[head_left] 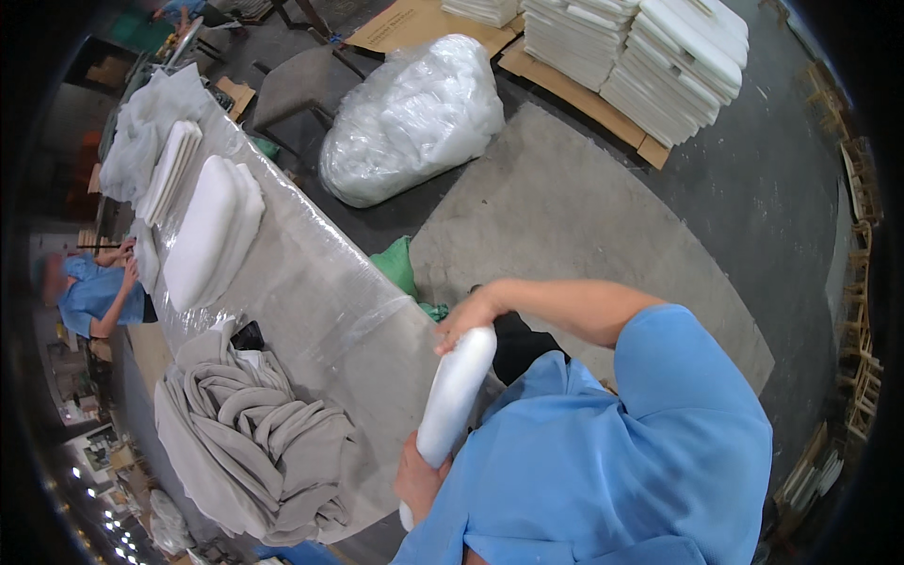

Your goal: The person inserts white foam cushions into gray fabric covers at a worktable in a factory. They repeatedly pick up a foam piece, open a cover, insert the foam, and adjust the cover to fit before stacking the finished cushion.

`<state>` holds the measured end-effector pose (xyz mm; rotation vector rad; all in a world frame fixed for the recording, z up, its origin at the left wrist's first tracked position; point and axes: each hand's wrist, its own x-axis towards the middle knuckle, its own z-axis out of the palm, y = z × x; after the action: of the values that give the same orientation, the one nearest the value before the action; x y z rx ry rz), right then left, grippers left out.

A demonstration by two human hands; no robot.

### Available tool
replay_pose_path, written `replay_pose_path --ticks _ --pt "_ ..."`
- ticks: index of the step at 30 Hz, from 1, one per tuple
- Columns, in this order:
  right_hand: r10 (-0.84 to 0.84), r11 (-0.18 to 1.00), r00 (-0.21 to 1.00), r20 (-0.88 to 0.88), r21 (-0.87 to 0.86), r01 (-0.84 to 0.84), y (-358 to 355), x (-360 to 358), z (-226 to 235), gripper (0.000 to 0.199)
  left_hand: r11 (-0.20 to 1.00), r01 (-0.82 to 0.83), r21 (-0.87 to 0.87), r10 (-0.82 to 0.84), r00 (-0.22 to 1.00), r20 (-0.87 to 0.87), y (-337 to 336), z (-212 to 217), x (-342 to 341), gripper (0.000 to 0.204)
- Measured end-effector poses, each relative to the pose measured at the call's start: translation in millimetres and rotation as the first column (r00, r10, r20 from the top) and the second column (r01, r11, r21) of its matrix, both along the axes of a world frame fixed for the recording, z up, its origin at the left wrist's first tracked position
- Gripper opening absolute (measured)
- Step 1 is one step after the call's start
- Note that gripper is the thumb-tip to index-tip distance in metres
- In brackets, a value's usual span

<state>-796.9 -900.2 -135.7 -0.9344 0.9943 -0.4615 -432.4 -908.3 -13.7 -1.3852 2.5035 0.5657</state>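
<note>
A thick white padding piece (459, 386), seen edge-on, stands between my blue-shirted body and the table edge. My left hand (424, 476) is closed around its lower part, fingers wrapped over the side. At the upper end my right hand (471, 315) bends over the rim with its fingers closed on the padding; part of the grip is hidden behind the wrist. To the left, a heap of grey fabric (264, 443) lies crumpled on the table, with a small black object (248, 336) at its top edge.
Plastic film covers the table (330, 292), where white pads (212, 231) lie stacked. Across it stands a person in blue (99, 292). Beyond are a plastic-wrapped white bundle (414, 118), a chair (301, 89), a green sack (395, 264) and tall stacks of white sheets (659, 71) on cardboard.
</note>
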Motion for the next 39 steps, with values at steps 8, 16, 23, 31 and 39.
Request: replay_pose_path --ticks 8,16,23,31,39 --pt "-0.078 0.996 0.997 0.024 -0.046 0.079 1 -18 16 0.092 0.993 -0.095 0.063 0.098 0.994 -0.053 -6 5 -5 0.065" --pt "-0.476 0.875 0.876 0.078 -0.057 0.480 -5 -49 0 0.107 0.998 -0.041 0.038 0.042 0.999 -0.032 -6 11 -9 0.064" --pt "-0.512 0.857 0.855 0.079 -0.012 0.515 44 -4 -52 0.105 0.999 -0.034 0.008 0.034 0.999 0.008 -1 12 -15 0.063" --pt "-0.601 0.766 0.773 0.203 -0.131 0.630 41 -30 -19 0.102 0.998 0.014 0.057 -0.008 0.995 -0.102 -13 13 1 0.055" --pt "-0.613 0.774 0.713 0.342 0.076 0.629 35 58 -20 0.095 0.997 -0.030 0.070 0.041 0.987 -0.157 -7 15 25 0.050"
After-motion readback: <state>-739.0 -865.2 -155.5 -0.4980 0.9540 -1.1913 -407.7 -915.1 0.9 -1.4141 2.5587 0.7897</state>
